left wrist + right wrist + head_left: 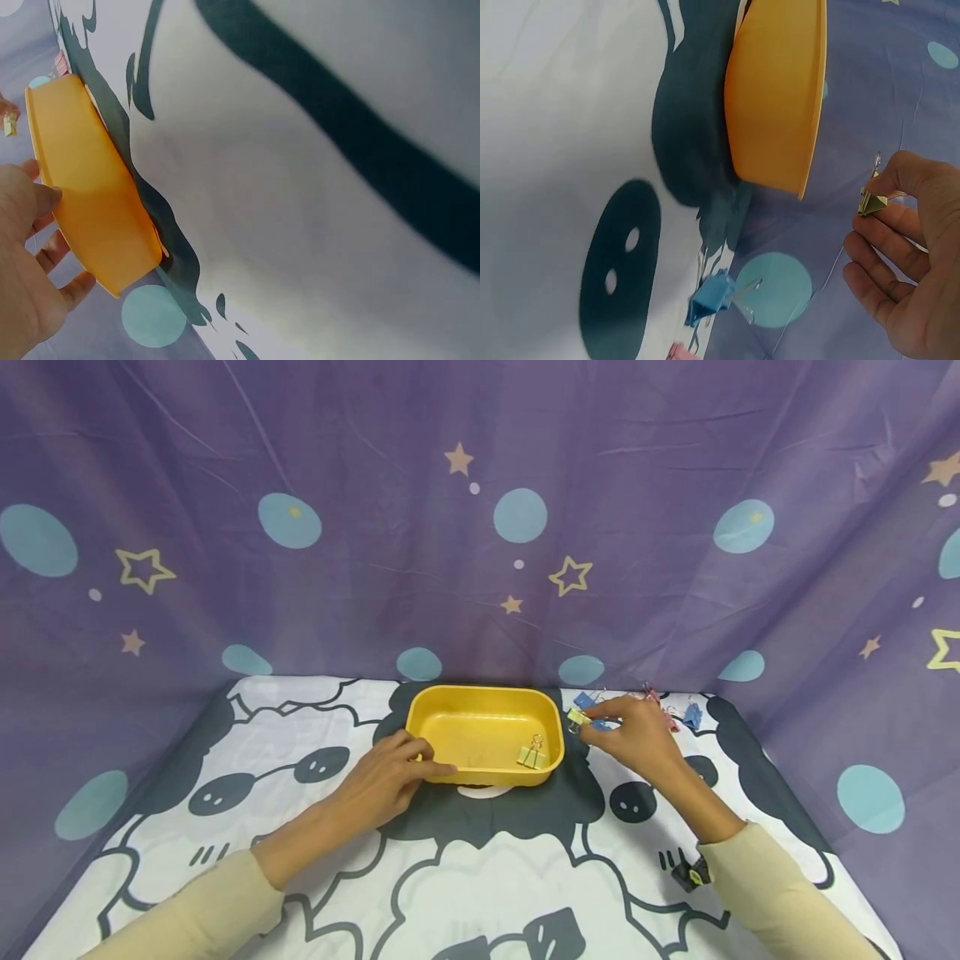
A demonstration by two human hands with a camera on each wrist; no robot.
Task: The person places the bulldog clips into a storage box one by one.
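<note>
A yellow plastic tray stands at the back middle of the table, with one pale yellow binder clip lying in its right front corner. My left hand grips the tray's front left corner, thumb along the front rim. From the left wrist view, the fingers of that left hand bend over the rim. Just right of the tray, my right hand pinches another yellow binder clip between thumb and fingertips, raised above the table in the right wrist view.
Behind and right of my right hand lie several binder clips, among them a blue clip and a red clip. A small dark object lies by the right sleeve. A purple curtain hangs behind the table's back edge.
</note>
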